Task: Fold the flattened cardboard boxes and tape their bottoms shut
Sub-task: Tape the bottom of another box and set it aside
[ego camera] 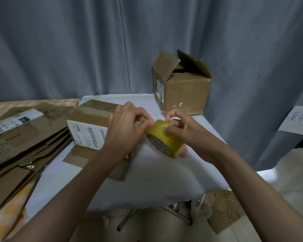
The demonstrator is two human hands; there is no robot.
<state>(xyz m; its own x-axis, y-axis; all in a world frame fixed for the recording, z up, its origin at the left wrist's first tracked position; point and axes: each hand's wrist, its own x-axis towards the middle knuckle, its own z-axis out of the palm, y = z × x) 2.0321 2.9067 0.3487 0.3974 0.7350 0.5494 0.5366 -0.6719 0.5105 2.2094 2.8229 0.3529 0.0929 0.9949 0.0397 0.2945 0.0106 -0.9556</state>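
Both hands meet over the tape roll [165,139] near the table's [147,180] middle, right hand [184,131] clamping it while left hand [128,126] fingertips pinch at its rim, probably freeing the end for the folded box [93,123] just left.

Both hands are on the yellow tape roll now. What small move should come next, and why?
Probably peel the tape end free. The right hand grips the yellow tape roll, the left hand picks at its top, and no strip yet reaches the folded brown cardboard box beside it.
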